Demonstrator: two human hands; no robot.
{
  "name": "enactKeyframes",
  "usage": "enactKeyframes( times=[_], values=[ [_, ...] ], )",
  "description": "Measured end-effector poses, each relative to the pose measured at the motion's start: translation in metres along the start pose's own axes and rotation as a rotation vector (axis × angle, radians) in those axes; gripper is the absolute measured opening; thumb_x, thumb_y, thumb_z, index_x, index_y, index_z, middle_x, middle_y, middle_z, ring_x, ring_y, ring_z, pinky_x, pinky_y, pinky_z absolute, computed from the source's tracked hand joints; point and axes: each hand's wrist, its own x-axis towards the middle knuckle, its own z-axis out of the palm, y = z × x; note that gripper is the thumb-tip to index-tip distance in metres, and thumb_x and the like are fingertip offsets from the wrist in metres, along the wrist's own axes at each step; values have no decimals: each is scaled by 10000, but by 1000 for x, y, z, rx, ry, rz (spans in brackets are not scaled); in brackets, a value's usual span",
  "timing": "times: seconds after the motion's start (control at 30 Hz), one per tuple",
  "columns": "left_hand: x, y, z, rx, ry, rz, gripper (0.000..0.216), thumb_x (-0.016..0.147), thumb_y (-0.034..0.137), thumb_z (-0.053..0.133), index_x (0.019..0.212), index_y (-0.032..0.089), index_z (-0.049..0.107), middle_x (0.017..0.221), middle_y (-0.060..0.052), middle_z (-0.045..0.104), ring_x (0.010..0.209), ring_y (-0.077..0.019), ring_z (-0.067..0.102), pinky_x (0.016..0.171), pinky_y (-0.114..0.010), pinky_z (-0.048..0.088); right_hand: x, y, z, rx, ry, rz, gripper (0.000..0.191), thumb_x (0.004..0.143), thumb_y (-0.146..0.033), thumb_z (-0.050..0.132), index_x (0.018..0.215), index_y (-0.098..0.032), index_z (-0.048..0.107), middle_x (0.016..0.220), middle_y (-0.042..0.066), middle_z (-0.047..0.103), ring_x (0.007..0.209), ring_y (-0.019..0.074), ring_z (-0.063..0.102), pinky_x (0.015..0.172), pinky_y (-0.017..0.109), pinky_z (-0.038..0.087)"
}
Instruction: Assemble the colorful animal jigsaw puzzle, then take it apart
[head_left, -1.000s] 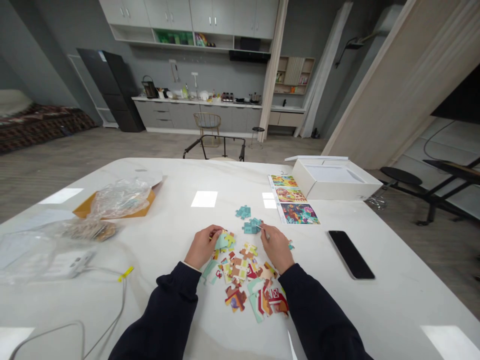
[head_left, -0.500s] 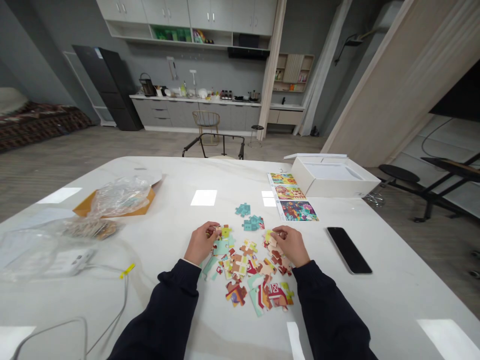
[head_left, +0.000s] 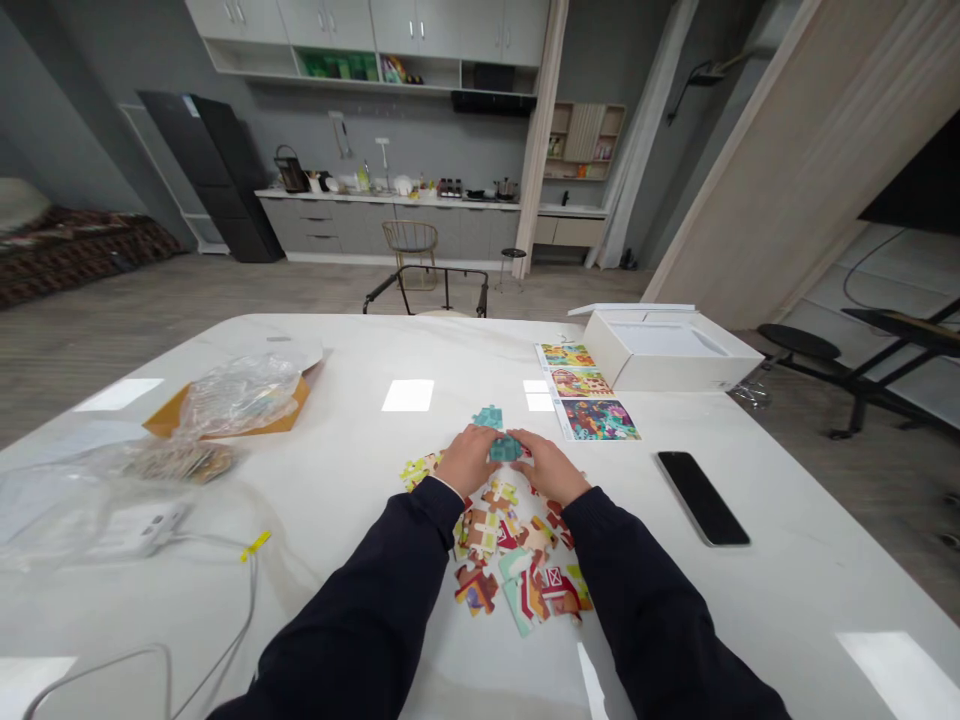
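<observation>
At the far edge of the pile, my left hand and my right hand have come close together. Between them are teal jigsaw pieces, with the fingers of both hands closed in on their sides. Just beyond my left fingertips lies another teal jigsaw piece. Nearer to me spreads a loose pile of brown, red and cream jigsaw pieces, partly hidden by my hands and sleeves. Some yellow-green pieces stick out left of my left wrist.
A picture sheet lies beyond my right hand, beside a white box. To the right is a black phone. On the left are an orange tray under plastic wrap, bagged pieces and a grey cable.
Both hands have left the sides of the pile and moved inward and away from me. They now meet around the teal pieces, and yellow-green pieces at the left have shifted outward.
</observation>
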Motion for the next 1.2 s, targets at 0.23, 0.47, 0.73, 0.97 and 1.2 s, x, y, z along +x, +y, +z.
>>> enactKeyframes(
  times=[0.23,0.47,0.73,0.97,1.2],
  values=[
    [0,-15,-10,-17,-3,-83,229,1017,254,498,1071,173,705,958,-94,739,913,-241,686,848,-349,521,9,1,-1,-48,67,48,277,902,-197,667,1163,-214,760,1177,94,772,1102,286,717,1010,393,528],
    [-26,-28,-19,-37,-52,-105,152,935,258,613,898,214,754,798,-34,708,833,-222,666,770,-312,516,14,-2,-16,153,360,151,265,997,-328,534,1007,-195,763,985,82,804,898,250,755,870,368,565],
    [25,-40,0,19,155,-123,390,837,187,736,1221,187,671,1224,-119,647,1195,-313,559,1088,-475,443,12,-5,-2,262,111,224,128,881,-246,654,830,-185,753,755,43,772,697,198,726,656,277,545],
    [40,-50,3,-51,125,-126,214,775,241,796,983,207,762,1018,-97,761,1059,-301,661,993,-407,508,16,-11,-6,17,208,170,160,870,-281,719,997,-185,737,947,80,707,899,234,667,899,378,517],
    [-1,-54,-37,-168,253,-296,329,997,385,471,1041,190,733,861,-60,785,781,-215,730,733,-308,563,71,-10,15,-195,-5,66,497,855,-260,764,1327,-172,633,1341,140,654,1266,277,581,1080,392,435]
  ],
)
